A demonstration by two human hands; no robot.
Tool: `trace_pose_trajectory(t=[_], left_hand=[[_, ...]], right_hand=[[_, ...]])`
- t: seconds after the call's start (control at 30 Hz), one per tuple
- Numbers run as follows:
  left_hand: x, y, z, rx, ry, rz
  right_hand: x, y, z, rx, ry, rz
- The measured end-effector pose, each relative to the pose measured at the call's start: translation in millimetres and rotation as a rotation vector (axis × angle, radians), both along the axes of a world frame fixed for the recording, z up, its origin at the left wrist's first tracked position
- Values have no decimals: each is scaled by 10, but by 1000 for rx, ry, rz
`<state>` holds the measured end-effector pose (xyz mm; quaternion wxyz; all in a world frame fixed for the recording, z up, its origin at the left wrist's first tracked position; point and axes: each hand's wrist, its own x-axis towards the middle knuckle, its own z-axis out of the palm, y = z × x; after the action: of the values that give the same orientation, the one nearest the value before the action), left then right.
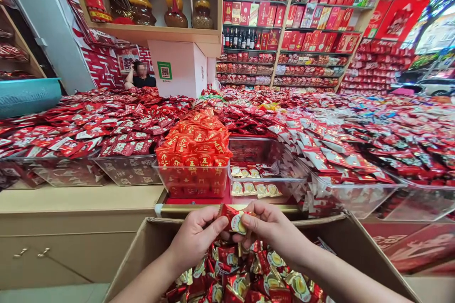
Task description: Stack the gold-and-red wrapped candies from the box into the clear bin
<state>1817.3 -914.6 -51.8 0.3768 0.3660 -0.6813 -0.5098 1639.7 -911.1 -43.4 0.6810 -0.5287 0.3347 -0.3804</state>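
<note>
Two bare hands on one red wrapped packet [237, 223], held over the near cardboard box [133, 258], roughly mid-scene. Left hand [195, 236]: thumb and fingers pinched on the packet's left end. Right hand [272, 227]: same pinch on the right end, thumb on the pale oval of the print. Remaining fingers curl behind, partly hidden; can't tell how they sit. Box flares at the near edge, heaped with loose red-and-gold packets [236, 284], both forearms crossing above them. Just beyond its far edge, a clear bin [269, 180] right of centre holds a low layer of gold packets [263, 190] against its near wall. Left of it, touching or nearly so, another clear bin [192, 185] is piled above its rim with orange-red packets [195, 144]. Further left, dark red packets [130, 147] mound over their bins; to the right, red-and-white packets [329, 156] do the same. Tan cabinet [76, 208] with two metal handles under the left bins. Blue-green basket [30, 97] at far left. Beyond the mounds: white box [181, 68] with a green QR sign [164, 70], a person [142, 81] left of it, stocked shelves [284, 28] far right.
</note>
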Motion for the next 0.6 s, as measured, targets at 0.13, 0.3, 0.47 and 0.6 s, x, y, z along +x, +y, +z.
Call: trace_pose_trajectory(t=[0.13,0.3,0.47,0.6], left_hand=[[27,-8,-14,-14,-32,32],[11,-24,-22,-11,-110,96],[46,-97,-39,63,-83,133],[45,-107,-36,-24,-220,124]], right_hand=[[-38,0,-86,-181,188,-88],[-152,52,-162,-321,416,-102],[-356,-232,341,-371,360,-240],[-383,-897,698,-253,425,-419]])
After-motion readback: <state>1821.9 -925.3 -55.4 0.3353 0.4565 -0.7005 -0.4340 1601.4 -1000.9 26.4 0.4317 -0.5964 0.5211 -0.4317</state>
